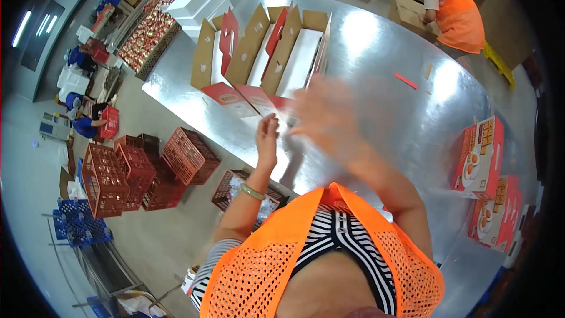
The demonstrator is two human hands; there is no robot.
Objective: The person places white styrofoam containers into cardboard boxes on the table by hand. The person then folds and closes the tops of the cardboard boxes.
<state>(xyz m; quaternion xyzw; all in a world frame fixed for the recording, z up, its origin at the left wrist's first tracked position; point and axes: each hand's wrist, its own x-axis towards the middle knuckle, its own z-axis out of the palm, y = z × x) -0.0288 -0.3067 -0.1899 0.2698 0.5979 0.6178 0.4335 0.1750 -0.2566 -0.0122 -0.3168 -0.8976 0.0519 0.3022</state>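
Note:
Three open red-and-brown cartons stand side by side on the metal table: a left carton (213, 53), a middle carton (253, 47) and a right carton (300, 53), with white inserts inside. My left hand (267, 135), a bangle on its wrist, is just in front of their near flaps, fingers curled; what it holds, if anything, is hidden. My right hand (326, 115), smeared by motion, is over the table beside the right carton's near end.
Closed red boxes (479, 156) stand at the table's right. White foam boxes (203, 0) and a packed crate (150, 41) are at the back left. Red crates (135, 168) sit on the floor. A co-worker in orange (453, 9) bends over a carton beyond the table.

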